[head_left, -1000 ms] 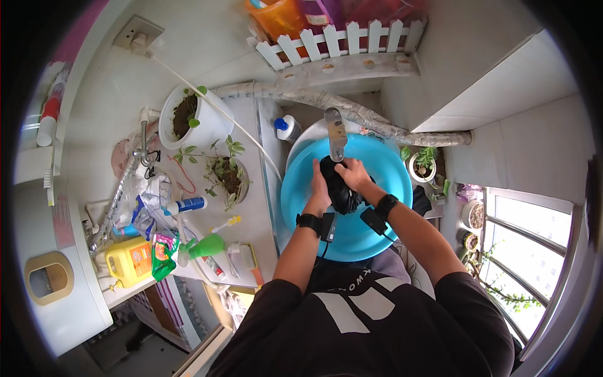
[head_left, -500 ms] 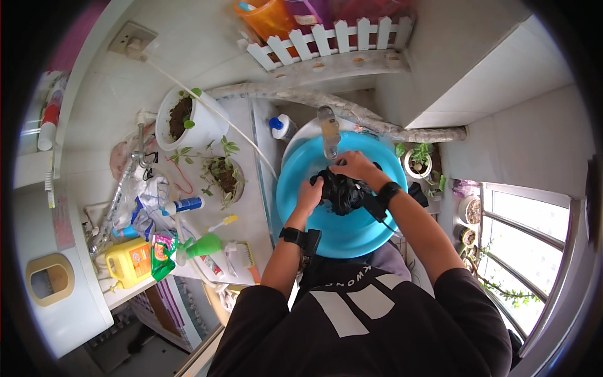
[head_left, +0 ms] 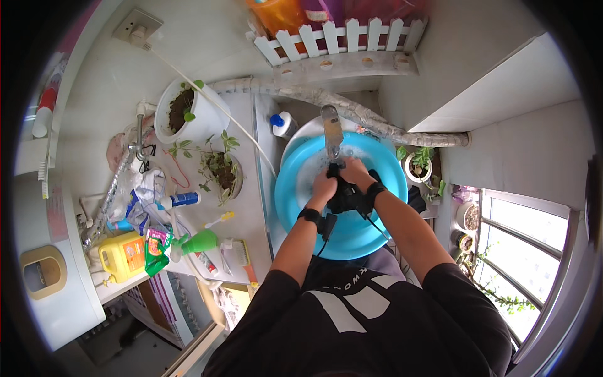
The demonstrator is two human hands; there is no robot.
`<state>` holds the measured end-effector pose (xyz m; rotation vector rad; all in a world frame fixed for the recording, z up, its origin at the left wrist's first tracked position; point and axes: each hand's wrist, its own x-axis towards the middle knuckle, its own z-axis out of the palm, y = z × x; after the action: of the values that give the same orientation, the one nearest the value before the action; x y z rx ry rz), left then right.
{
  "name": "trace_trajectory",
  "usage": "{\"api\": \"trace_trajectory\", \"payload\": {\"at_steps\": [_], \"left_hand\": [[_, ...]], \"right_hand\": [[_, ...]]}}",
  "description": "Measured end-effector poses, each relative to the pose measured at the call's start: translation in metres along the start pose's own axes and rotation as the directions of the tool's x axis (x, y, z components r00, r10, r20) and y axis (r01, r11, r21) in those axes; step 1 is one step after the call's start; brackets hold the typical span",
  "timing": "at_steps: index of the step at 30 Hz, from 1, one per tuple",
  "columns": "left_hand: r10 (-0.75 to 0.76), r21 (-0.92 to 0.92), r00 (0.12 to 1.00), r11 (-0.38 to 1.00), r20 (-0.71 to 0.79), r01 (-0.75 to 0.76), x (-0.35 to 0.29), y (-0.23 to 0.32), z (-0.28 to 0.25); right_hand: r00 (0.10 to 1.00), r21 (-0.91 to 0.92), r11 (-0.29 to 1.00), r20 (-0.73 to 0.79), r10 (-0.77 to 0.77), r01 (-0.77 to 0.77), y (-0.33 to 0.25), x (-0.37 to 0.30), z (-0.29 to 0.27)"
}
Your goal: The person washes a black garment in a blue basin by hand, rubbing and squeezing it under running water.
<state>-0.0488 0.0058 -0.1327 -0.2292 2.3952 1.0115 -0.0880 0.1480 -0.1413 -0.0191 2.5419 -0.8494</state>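
Note:
A bunched black cloth [head_left: 343, 198] hangs between my two hands over a round blue basin [head_left: 391, 220]. My left hand [head_left: 324, 186] is closed on its left side. On the upper right part, my right hand [head_left: 356, 174] grips the same cloth close beside the left. Pale suds [head_left: 307, 171] float on the water behind and to the left of the hands. A clear-looking faucet spout [head_left: 331, 129] points down at the basin just beyond the fingers. The fingertips are partly hidden by the cloth. Black straps with small devices and cables circle both wrists.
On the left counter are a white plant pot [head_left: 207, 116], a trailing plant [head_left: 221, 173], a blue tube [head_left: 182, 200], a green bottle [head_left: 200, 242] and a yellow jug [head_left: 122, 257]. A blue-capped bottle [head_left: 284, 124] stands behind the basin. Right of it is a small potted plant [head_left: 419, 166].
Both hands have come closer together near the spout, and the left has moved right. The cloth is bunched more tightly, and more suds show in the basin.

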Motion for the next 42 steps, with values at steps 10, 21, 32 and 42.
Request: {"api": "trace_trajectory", "payload": {"at_steps": [10, 21, 32, 42], "left_hand": [[-0.321, -0.912, 0.915, 0.246, 0.243, 0.329, -0.046, 0.047, -0.046], [-0.145, -0.880, 0.983, 0.446, 0.110, 0.164, -0.078, 0.033, -0.021], [-0.121, -0.102, 0.972, 0.984, 0.199, 0.144, -0.035, -0.021, -0.037], [-0.294, -0.910, 0.871, 0.010, 0.393, 0.414, -0.020, 0.026, -0.014]], "right_hand": [[0.992, 0.535, 0.836, -0.029, -0.123, 0.119, -0.052, -0.066, -0.045], [0.992, 0.178, 0.982, -0.104, 0.075, -0.055, -0.017, -0.034, -0.045], [0.881, -0.450, 0.781, 0.396, -0.260, 0.433, -0.005, -0.056, -0.047], [0.999, 0.457, 0.889, 0.019, -0.037, 0.025, 0.002, -0.021, -0.041]]}}
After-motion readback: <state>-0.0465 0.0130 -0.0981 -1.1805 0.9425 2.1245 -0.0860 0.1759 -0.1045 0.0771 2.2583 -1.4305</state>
